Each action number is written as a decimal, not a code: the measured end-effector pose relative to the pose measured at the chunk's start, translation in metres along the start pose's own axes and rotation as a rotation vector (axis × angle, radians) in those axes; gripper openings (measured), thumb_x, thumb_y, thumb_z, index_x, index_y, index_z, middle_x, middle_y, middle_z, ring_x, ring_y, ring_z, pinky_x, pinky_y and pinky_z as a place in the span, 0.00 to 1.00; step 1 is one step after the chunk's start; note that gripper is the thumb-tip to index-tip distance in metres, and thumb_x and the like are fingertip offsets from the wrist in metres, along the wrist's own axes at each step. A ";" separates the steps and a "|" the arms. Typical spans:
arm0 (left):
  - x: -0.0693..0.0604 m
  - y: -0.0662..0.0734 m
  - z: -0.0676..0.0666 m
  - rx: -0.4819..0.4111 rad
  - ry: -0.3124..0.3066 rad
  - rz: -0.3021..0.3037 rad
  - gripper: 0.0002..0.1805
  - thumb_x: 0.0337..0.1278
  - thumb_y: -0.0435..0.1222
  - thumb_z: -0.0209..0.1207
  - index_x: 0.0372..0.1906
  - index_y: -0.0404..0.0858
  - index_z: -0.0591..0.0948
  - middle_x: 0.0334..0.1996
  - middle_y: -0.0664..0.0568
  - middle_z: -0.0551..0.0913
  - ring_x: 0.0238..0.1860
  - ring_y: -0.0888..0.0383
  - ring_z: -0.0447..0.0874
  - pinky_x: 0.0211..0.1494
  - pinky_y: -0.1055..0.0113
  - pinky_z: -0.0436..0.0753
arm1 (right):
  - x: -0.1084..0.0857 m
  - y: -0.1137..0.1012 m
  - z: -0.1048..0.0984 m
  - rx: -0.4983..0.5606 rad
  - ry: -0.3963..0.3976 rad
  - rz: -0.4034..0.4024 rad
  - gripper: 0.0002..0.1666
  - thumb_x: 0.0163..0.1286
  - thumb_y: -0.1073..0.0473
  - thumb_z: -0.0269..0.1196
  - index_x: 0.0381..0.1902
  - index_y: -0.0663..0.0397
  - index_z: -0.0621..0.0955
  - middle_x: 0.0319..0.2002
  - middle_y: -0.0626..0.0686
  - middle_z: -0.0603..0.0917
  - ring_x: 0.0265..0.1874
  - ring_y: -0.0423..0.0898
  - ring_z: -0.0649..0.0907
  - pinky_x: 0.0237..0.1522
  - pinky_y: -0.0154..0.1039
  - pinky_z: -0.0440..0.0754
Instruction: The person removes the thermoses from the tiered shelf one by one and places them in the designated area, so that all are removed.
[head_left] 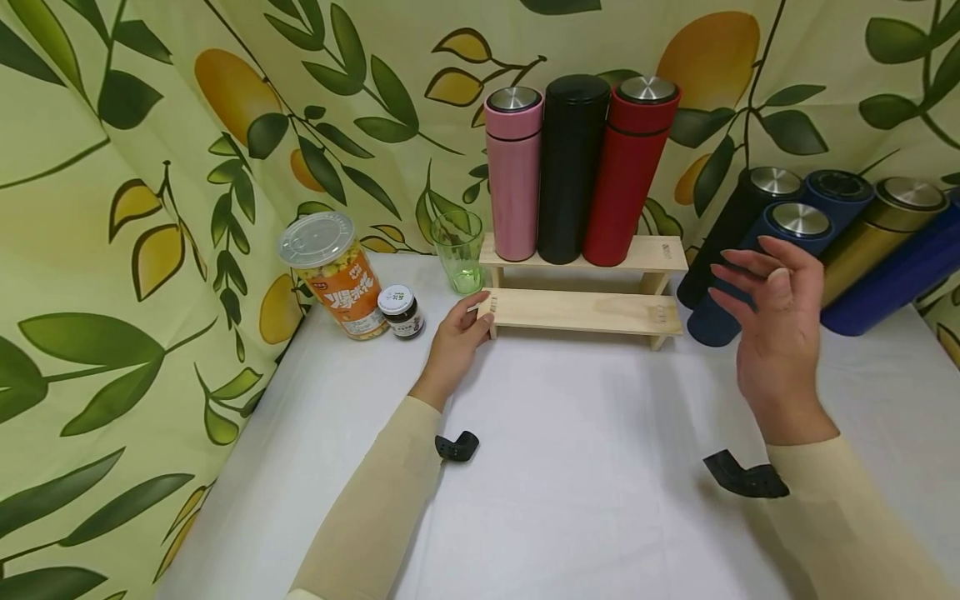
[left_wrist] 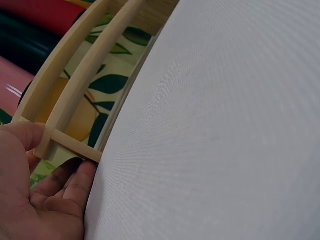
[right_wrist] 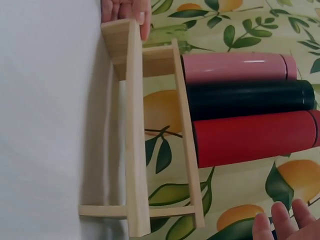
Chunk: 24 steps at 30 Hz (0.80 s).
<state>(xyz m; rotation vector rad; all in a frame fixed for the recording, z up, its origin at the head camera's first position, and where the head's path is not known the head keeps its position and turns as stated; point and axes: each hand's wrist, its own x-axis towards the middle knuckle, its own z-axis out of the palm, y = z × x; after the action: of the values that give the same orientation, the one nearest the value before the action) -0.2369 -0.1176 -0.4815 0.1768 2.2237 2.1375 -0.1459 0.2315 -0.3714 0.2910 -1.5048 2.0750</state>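
The rack (head_left: 581, 312) is pale, unpainted wood with a light grain: two long narrow planks set as steps, the front one low and the back one higher, joined by slim end supports. Darker joint marks show near the plank ends. It stands on the white counter (head_left: 562, 458), in front of a leaf-and-fruit-printed cloth (head_left: 360, 150).

The left hand (head_left: 454, 346) grasps the rack's left end, thumb on the lower plank and the other fingers tucked below it. The right hand (head_left: 780, 342) is released, its fingers spread, slightly bent and holding nothing; it is raised in front of the flasks on the right. Whether it touches any of them I cannot tell.

Three flasks stand upright in a row on the upper plank: a pink flask (head_left: 514, 187), a black flask (head_left: 573, 171) and a red flask (head_left: 630, 179). Five more stand close together right of the rack: one black (head_left: 723, 237), one gold (head_left: 862, 250) and three blue (head_left: 712, 323), the last cut by the frame edge. That makes eight.

Left of the rack are one green glass (head_left: 459, 250), just beside it, one dark jar (head_left: 402, 315) with a white lid, and one tub (head_left: 345, 287) with an orange label.
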 end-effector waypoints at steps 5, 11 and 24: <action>0.000 0.000 0.000 0.005 0.004 0.002 0.25 0.83 0.35 0.62 0.77 0.46 0.78 0.63 0.39 0.85 0.64 0.49 0.84 0.63 0.56 0.86 | 0.012 -0.001 0.007 0.029 -0.024 0.042 0.35 0.81 0.50 0.68 0.76 0.59 0.70 0.67 0.68 0.74 0.65 0.60 0.78 0.71 0.52 0.75; 0.000 0.001 0.000 0.009 0.011 0.000 0.24 0.82 0.35 0.62 0.77 0.46 0.79 0.63 0.38 0.84 0.64 0.49 0.84 0.63 0.56 0.86 | 0.028 0.005 0.013 -0.012 -0.029 0.118 0.40 0.79 0.47 0.70 0.77 0.57 0.68 0.67 0.65 0.74 0.65 0.56 0.77 0.70 0.51 0.76; 0.002 -0.002 0.000 -0.002 0.006 -0.008 0.24 0.83 0.34 0.62 0.77 0.46 0.79 0.65 0.38 0.83 0.65 0.49 0.84 0.63 0.57 0.86 | 0.055 0.021 0.021 -0.233 -0.122 0.214 0.38 0.80 0.58 0.69 0.79 0.47 0.64 0.68 0.55 0.72 0.65 0.48 0.76 0.64 0.35 0.80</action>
<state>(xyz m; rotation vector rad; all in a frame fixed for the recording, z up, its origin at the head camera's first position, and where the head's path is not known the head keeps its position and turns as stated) -0.2390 -0.1178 -0.4831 0.1620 2.2218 2.1384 -0.2061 0.2245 -0.3548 0.1756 -1.9050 2.0456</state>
